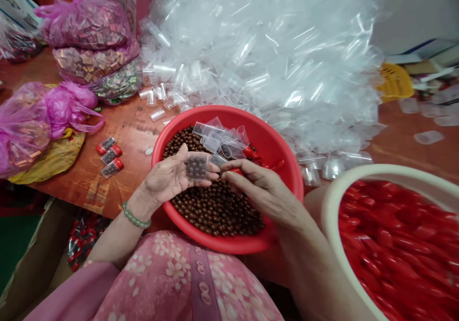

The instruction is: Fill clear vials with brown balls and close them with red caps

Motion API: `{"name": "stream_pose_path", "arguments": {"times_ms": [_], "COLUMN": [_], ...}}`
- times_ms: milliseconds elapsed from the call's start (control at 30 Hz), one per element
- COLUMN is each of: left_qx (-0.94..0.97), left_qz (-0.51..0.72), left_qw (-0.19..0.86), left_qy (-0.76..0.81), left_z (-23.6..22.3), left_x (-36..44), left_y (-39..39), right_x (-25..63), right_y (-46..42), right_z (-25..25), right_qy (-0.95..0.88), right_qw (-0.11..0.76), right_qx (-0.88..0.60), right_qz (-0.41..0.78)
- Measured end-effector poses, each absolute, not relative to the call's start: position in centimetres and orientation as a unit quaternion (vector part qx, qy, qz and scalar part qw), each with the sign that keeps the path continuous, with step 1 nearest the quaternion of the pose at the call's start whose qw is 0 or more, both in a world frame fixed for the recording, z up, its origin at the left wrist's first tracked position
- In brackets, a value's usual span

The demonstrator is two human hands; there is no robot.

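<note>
The person's left hand point(168, 175), with a green bead bracelet point(135, 216) at the wrist, lay palm up and partly open over a red plastic basin point(278, 156), supporting a small clear plastic case point(197, 166) on its fingers. Brown beads filled the case as far as could be seen. The right hand point(256, 187) was held just beside it, its thumb and fingers drawn together on what appeared to be a red cap point(234, 171), mostly hidden from view. The case was located directly above the basin, which contained loose brown beads point(215, 211) and a cluster of empty clear cases point(215, 137). The case was assessed as light and stiff but thin-walled, liable to slip or crack if squeezed, and best held by its side edges. The smooth beads were judged likely to roll freely if tipped. To the person's right stood a cream-rimmed basin point(344, 201) heaped with red caps point(394, 244). Farther off, a large heap of clear cases point(251, 48) lay on the wooden desk point(132, 129), near three capped cases point(111, 157) and pink plastic bags point(84, 24) of small packets.
</note>
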State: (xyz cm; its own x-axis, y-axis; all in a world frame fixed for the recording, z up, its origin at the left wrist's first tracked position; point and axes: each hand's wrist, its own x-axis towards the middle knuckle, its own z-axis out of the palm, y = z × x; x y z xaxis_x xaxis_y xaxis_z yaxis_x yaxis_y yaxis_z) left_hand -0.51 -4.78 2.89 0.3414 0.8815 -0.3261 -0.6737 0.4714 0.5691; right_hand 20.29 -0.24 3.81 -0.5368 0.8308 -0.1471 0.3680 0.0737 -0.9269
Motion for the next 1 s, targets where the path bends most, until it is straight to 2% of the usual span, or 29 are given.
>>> {"name": "stream_pose_path", "arguments": {"times_ms": [100, 200, 300, 467, 600, 833, 1000], "left_qx": [0.17, 0.191, 0.209, 0.215, 0.224, 0.27, 0.292], "left_qz": [0.487, 0.488, 0.486, 0.506, 0.556, 0.564, 0.56], "left_qw": [0.802, 0.796, 0.791, 0.762, 0.699, 0.661, 0.639], "left_qy": [0.302, 0.303, 0.307, 0.341, 0.391, 0.415, 0.439], "left_z": [2.9, 2.9, 3.0, 2.9, 2.4, 2.1, 2.6], "left_x": [-0.5, -0.4, -0.2, 0.3, 0.6, 0.8, 0.7], "left_y": [-4.8, -5.0, -5.2, -5.2, -5.1, -5.3, -5.3], "right_x": [19.6, 17.6, 15.2, 13.7, 15.3, 17.5, 18.1], "right_y": [0.5, 1.2, 1.2, -0.3, -1.2, -1.3, -0.9], "right_z": [4.1, 4.6, 4.8, 4.1, 3.3, 3.5, 4.5], "right_qy": [-0.61, -0.581, -0.579, -0.566, -0.604, -0.721, -0.81], "right_qw": [0.356, 0.492, 0.537, 0.539, 0.516, 0.36, 0.298], "right_qx": [-0.438, -0.435, -0.445, -0.419, -0.416, -0.412, -0.364], "right_qz": [0.556, 0.481, 0.423, 0.462, 0.442, 0.426, 0.35]}}
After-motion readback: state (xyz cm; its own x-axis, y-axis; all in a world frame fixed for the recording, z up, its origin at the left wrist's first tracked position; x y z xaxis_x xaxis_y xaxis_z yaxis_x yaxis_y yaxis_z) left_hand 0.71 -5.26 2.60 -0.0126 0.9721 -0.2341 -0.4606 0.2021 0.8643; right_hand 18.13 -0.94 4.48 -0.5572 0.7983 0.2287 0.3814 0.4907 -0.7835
